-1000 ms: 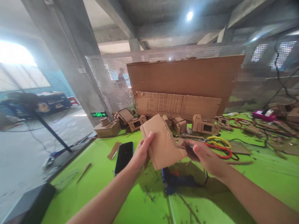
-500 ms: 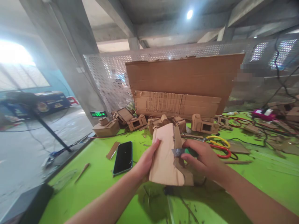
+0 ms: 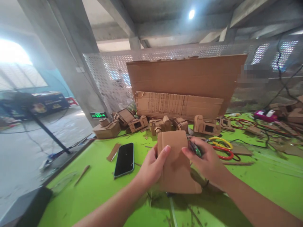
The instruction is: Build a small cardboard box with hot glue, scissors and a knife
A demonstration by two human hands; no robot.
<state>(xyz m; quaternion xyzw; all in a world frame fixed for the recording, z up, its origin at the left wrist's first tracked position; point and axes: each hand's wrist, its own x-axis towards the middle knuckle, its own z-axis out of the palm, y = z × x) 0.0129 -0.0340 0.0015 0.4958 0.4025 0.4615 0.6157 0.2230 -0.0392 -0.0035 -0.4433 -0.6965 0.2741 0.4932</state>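
In front of me, above the green table, is a brown cardboard piece [image 3: 176, 164] with a curved lower right edge. My left hand [image 3: 152, 164] grips its left side, thumb flat on the face and fingers behind. On the other side, my right hand [image 3: 204, 157] is closed around a utility knife [image 3: 196, 148] with a green part showing; its thumb touches the cardboard's right edge. The knife's blade is hard to make out from here.
A phone [image 3: 124, 160] lies left of my hands. Several cardboard camera models [image 3: 207, 125] line the back, before a large cardboard sheet [image 3: 187, 74]. Scissors with yellow and red handles [image 3: 222, 148] lie at right. Scraps litter the green table [image 3: 94, 201].
The cardboard piece has turned, so its face is now towards me and its torn side edge is out of sight. The knife has moved off the face to the right edge.
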